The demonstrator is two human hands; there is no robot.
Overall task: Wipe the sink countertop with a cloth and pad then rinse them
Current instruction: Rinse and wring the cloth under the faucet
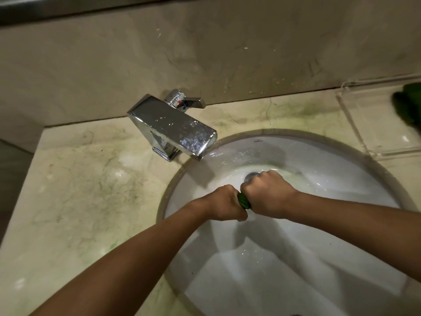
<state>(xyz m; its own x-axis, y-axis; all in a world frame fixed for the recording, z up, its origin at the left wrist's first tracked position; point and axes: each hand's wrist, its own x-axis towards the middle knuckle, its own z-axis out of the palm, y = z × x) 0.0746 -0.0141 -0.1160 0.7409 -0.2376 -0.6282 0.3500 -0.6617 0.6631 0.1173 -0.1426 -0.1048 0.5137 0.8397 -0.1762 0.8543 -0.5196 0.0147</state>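
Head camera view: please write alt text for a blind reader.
The left hand and right hand grip a rolled green cloth between them above a white sink basin, apparently wringing it. A chrome faucet stands on the beige marble countertop at the basin's rear left; a green item lies at far right.

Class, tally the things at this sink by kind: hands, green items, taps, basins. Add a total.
Hands: 2, left hand, right hand
Green items: 2, cloth gripped by both hands, dark item far right
Tap: 1
Basin: 1
Total: 6
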